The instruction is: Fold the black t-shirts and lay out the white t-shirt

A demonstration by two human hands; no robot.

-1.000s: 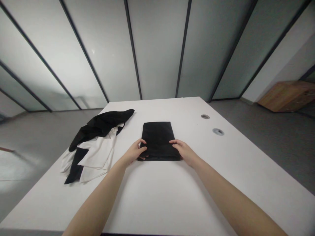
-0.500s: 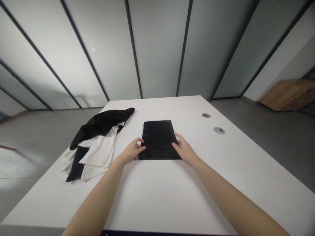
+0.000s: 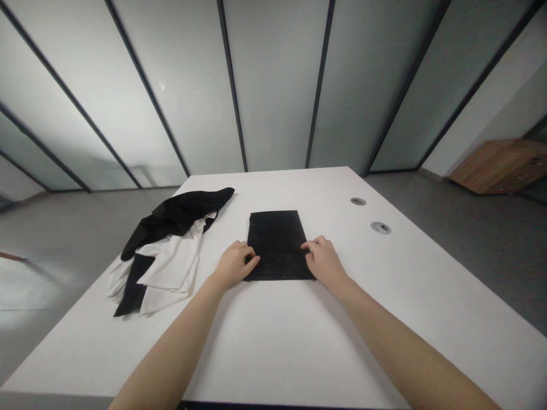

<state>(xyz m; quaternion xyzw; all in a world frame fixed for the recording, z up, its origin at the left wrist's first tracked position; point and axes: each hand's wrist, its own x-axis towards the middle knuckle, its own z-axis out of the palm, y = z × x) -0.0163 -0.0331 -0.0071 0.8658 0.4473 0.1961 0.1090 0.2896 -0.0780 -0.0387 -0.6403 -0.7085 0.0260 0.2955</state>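
A flat black folded garment (image 3: 277,242) lies square on the white table (image 3: 273,341), roughly mid-table. My left hand (image 3: 234,265) rests against its left edge, with the fingertips on the cloth. My right hand (image 3: 323,263) sits the same way at the right edge. Neither hand lifts or pinches the fold, and the fingers look lightly curled. To the left of my left hand lies a loose heap of black and white cloth (image 3: 168,256), which my hands do not touch.
Two round grommet holes (image 3: 358,201) (image 3: 380,228) are set in the tabletop at the right. Frosted glass partitions (image 3: 273,85) with dark frames stand beyond the table. A wooden cabinet (image 3: 502,173) stands at the far right on the grey floor.
The black fold now lies flatter, with straighter sides. Both hands have shifted slightly on its side edges, and the right hand has curled in a little. The heap of cloth has not moved.
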